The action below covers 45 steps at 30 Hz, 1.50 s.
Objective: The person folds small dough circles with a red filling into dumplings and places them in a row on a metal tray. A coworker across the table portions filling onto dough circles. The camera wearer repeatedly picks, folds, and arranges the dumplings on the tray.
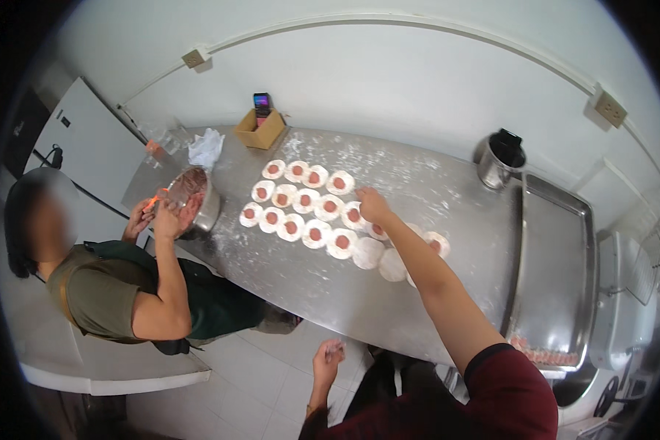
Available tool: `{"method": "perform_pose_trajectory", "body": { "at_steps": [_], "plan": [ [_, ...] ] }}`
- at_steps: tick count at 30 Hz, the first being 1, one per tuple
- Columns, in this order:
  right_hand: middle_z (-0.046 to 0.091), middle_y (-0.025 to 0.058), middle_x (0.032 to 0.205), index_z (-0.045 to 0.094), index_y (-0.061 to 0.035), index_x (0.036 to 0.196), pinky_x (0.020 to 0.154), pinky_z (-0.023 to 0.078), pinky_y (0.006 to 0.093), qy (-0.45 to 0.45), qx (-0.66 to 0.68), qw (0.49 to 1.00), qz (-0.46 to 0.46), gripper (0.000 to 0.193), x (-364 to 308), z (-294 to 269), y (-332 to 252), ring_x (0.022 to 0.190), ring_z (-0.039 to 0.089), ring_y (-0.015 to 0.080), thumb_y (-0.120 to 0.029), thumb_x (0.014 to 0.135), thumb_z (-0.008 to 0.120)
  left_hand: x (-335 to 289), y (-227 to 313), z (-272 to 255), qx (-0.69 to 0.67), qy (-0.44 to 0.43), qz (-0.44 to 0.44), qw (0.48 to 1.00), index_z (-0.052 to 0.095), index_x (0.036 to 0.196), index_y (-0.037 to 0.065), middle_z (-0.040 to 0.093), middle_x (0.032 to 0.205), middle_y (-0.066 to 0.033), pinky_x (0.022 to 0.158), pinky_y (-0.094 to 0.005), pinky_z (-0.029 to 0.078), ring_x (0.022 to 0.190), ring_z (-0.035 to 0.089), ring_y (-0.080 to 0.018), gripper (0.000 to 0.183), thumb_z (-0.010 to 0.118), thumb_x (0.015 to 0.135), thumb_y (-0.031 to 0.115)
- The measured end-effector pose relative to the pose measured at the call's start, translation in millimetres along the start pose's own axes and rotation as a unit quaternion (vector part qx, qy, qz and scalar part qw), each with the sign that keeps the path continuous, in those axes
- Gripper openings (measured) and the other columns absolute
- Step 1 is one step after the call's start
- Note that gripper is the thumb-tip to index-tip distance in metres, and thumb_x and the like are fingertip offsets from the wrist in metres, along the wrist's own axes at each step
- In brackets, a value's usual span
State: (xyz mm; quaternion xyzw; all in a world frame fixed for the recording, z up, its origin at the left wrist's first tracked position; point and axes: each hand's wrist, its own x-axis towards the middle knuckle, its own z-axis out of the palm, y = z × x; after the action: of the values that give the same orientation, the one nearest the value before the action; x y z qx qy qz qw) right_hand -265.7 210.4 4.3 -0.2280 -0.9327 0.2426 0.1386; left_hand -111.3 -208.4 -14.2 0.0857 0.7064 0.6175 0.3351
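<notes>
Round white dough wrappers [369,253] lie in rows on the floury steel table, most with a small ball of pinkish minced meat [342,242] in the middle. My right hand [375,206] reaches over the right part of the rows. Its fingers are closed at the edge of a wrapper in the back row; what they pinch is hidden. Some wrappers are partly covered by my right forearm, and a few in the front row look bare. My left hand [327,361] hangs low before the table's front edge, fingers curled and floury, around something I cannot make out.
At left, a co-worker handles an orange thing over a steel pot [211,208] of minced meat. A cardboard box [262,132] with a phone and a plastic bag [206,147] stand at the back. A steel container [493,174] and a large tray [554,253] holding pinkish pieces are right.
</notes>
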Motion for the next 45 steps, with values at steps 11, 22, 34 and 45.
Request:
{"method": "perform_pose_trajectory", "body": {
  "at_steps": [11, 22, 34, 45],
  "plan": [
    [0.047, 0.0043, 0.138, 0.054, -0.0102, 0.127, 0.109, 0.025, 0.0575, -0.009, -0.159, 0.987, 0.023, 0.041, 1, -17, 29, 0.134, 0.035, 0.0315, -0.016, 0.087, 0.044, 16, -10, -41, -0.046, 0.038, 0.050, 0.997, 0.055, 0.111, 0.000, 0.063, 0.101, -0.0082, 0.073, -0.0257, 0.053, 0.083, 0.061, -0.0136, 0.020, 0.056, 0.091, 0.003],
    [0.052, 0.0104, 0.129, 0.055, -0.0031, 0.124, 0.100, 0.033, 0.0517, 0.089, -0.207, 0.941, 0.251, 0.044, -286, -111, 76, 0.115, 0.048, 0.0325, -0.015, 0.081, 0.051, 63, 68, 120, 0.210, -0.262, 0.166, 0.927, 0.061, 0.107, -0.001, 0.066, 0.100, -0.0127, 0.078, -0.0313, 0.051, 0.092, 0.064, -0.0209, 0.020, 0.055, 0.092, 0.010],
    [0.056, 0.0178, 0.103, 0.060, -0.0026, 0.114, 0.082, 0.045, 0.0447, 0.211, -0.052, 0.926, 0.309, 0.039, -409, -114, 34, 0.093, 0.055, 0.0376, -0.004, 0.075, 0.060, 43, 54, 257, 0.437, -0.151, 0.279, 0.841, 0.060, 0.097, 0.007, 0.060, 0.099, -0.0141, 0.074, -0.0464, 0.048, 0.090, 0.060, -0.0359, 0.018, 0.061, 0.085, 0.020],
    [0.058, 0.0201, 0.092, 0.058, 0.0008, 0.091, 0.080, 0.047, 0.0450, 0.323, 0.037, 0.903, 0.282, 0.023, -394, -76, 89, 0.091, 0.057, 0.0389, 0.001, 0.068, 0.056, 52, 44, 271, 0.447, -0.147, 0.275, 0.839, 0.063, 0.086, 0.002, 0.062, 0.084, -0.0187, 0.070, -0.0465, 0.046, 0.080, 0.060, -0.0377, 0.015, 0.061, 0.080, 0.016]
  ]
}}
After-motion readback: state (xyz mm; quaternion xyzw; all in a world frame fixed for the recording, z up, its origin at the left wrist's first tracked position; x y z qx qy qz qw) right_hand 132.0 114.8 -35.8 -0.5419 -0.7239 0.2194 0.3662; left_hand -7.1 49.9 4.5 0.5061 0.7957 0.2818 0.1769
